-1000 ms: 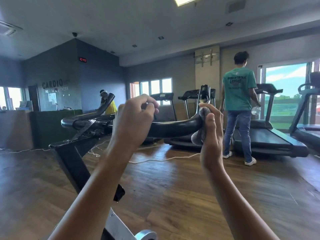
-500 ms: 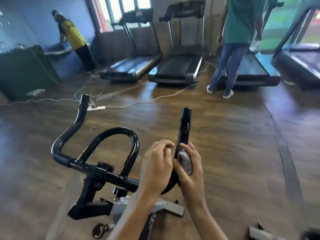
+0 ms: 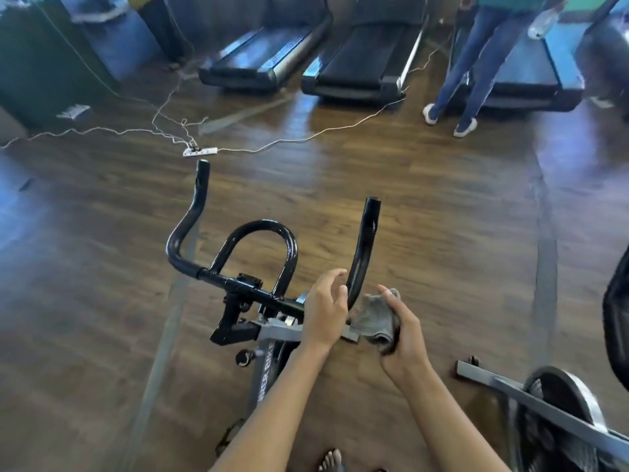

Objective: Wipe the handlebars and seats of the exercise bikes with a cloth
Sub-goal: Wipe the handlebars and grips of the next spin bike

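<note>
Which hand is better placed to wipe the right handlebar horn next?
The right hand: it grips the grey cloth just beside the handlebar bend. The left hand holds no cloth.

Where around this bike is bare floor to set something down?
Bare floor left of the handlebars and between them and the power strip. Crowded at right: left hand, right hand, cloth, second bike's frame.
</note>
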Available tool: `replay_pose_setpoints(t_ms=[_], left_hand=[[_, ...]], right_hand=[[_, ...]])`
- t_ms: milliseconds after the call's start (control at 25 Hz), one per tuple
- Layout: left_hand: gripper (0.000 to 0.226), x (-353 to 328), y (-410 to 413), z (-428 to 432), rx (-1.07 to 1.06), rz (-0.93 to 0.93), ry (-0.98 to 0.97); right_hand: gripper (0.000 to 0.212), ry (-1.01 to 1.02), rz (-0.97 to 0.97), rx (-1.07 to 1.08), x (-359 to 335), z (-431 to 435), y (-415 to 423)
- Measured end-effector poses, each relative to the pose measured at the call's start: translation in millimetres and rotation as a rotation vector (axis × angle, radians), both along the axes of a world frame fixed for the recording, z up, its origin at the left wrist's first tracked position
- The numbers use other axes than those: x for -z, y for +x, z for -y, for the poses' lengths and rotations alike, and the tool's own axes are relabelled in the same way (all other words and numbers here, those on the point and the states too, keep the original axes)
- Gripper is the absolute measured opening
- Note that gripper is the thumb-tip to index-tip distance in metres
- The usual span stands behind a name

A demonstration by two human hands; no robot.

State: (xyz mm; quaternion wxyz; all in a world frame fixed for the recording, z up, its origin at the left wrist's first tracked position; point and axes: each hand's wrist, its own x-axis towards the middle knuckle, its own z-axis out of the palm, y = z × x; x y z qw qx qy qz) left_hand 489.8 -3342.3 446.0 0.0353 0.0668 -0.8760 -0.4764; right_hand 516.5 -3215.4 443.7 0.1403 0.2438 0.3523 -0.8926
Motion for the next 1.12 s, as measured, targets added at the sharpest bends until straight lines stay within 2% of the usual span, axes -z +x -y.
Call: replay_pose_setpoints(t_ms=[120,200,280,360,440,640,800,960,1040,1120], left_hand=[[0.023,-7.3,39.0,21.7,-0.182,-0.074,0.061],[0.022,-0.7,58.6,37.0,-0.286,-0.02,0.126],[0.023,3.2,70.0,48.9,-0.343,0.029,0.162],[0.023,-5.5,61.9,59.9,-0.347,0.023,0.165],[0.022,-22.6,39.7,71.7,-0.331,-0.004,0.145],[0.028,-60.4,-38.1,84.9,-0.305,-0.074,0.232],[0.028,-64.5,-99.6,72.9,-0.243,-0.057,0.254],[0.027,-66.2,-171.9,64.0,-0.229,-0.084,0.257],[0.029,-67.0,-212.0,59.5,-0.305,-0.119,0.253],[0.03,-65.4,-253.9,45.6,-0.389,-0.117,0.266]], right_hand=[[0.032,0.043,-0.044,-0.121,-12.2,-7.0,14.2],[0.039,0.03,-0.051,-0.22,-15.9,-6.3,16.1],[0.042,0.052,-0.06,-0.323,-20.1,0.1,11.9],[0.038,0.167,-0.117,-0.456,-29.2,10.5,-2.7],[0.033,0.297,-0.188,-0.565,-42.3,21.8,-19.4],[0.036,0.245,-0.266,-0.563,-71.2,28.3,-86.1],[0.045,0.311,-0.393,-0.568,-103.0,22.0,-158.3],[0.046,0.496,-0.578,-0.76,-123.6,12.3,-248.0],[0.047,0.483,-0.595,-0.851,-122.8,12.3,-296.7],[0.054,0.38,-0.526,-0.879,-112.7,8.4,-346.5]])
